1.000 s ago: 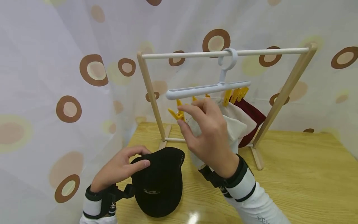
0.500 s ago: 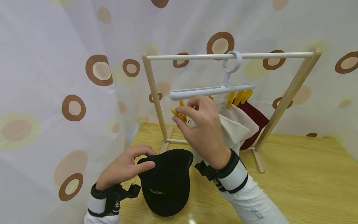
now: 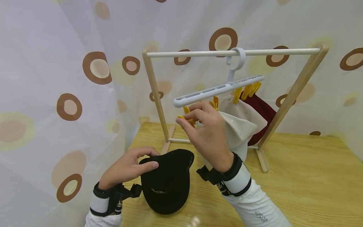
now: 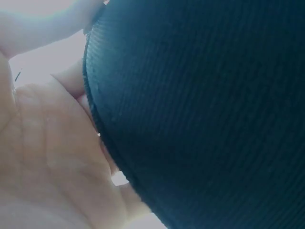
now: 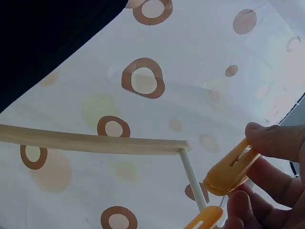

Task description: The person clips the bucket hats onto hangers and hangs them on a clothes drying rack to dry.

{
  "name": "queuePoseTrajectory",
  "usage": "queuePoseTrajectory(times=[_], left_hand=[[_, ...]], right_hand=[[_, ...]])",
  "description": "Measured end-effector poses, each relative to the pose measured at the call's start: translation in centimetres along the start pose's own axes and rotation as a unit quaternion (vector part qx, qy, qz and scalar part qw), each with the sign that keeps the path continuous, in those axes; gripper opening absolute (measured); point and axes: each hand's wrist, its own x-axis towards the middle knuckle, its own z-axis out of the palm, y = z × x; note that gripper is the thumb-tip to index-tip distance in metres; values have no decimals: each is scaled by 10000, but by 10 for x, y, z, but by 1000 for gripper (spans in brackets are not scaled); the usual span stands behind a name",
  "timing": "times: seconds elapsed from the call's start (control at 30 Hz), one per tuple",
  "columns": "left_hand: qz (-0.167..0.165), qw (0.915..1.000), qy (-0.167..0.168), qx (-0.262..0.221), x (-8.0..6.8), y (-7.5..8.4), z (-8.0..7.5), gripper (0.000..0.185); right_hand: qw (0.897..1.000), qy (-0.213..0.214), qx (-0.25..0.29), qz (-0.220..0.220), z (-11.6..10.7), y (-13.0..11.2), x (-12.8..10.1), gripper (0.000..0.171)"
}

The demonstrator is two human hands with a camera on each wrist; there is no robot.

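I see the left hand (image 3: pixel 127 168) pinching the rim of a black cap (image 3: pixel 167 179), thumb on top and fingers curled beneath; the cap lies on the wooden table (image 3: pixel 297 176), in front of the left foot of the drying rack (image 3: pixel 153 85). In the left wrist view the ribbed black fabric (image 4: pixel 200 109) fills most of the frame, pressed against the palm. My right hand (image 3: pixel 208 135) is raised to the left end of the white clip hanger (image 3: pixel 218 90), which tilts down to the left from the rack's top bar. Its thumb and fingertips squeeze a yellow clip (image 3: pixel 186 118); the right wrist view shows the clip (image 5: pixel 231 169) pinched between the fingers (image 5: pixel 274 140). Behind the right hand, a cream cap (image 3: pixel 241 126) and a dark red cap (image 3: pixel 262 110) hang from other yellow clips (image 3: pixel 246 91).
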Motion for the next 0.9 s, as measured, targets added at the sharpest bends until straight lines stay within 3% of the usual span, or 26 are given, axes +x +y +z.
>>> queuePoseTrajectory(times=[0.17,0.4,0.67,0.9], left_hand=[[-124,9999,-91,23,7,-1,3,11],[62,9998,-181,67,20,-1,8,11],[144,9989,-208,384,34,6,15,14],[432,9959,-101,787,49,15,14,19]], right_hand=[[9959,-170,447,773,-3,2,-3,30],[9783,-513,1042,1715,-7,4,-8,38],[9605,-916,1388,2230,-9,14,-10,37],[9476,-1272,1640,2428,-8,27,-11,31]])
